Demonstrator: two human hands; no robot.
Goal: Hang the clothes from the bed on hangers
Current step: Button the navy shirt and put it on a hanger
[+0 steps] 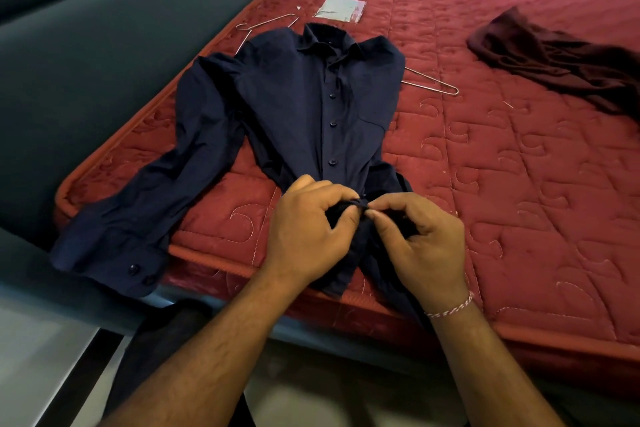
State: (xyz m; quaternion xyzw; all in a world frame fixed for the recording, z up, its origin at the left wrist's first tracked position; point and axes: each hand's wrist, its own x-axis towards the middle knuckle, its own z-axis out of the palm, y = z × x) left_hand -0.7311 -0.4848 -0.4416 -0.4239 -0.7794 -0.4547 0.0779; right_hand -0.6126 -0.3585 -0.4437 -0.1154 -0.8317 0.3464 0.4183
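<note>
Leftmost, a grey padded bed frame [79,55] borders the red quilted mattress [502,166]. Navy shirt [311,97] lies flat on the mattress, front up, one sleeve overhanging the near edge. Wire hanger [429,81] pokes from under the shirt's shoulders (mostly covered). Left hand [308,236] and right hand [422,246] pinch the shirt's lower placket. Clear packet [341,9] beyond the collar; maroon garment [554,62] far right.

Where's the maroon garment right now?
In the head view, the maroon garment lies crumpled on the red mattress, far right, beyond the navy shirt.
</note>
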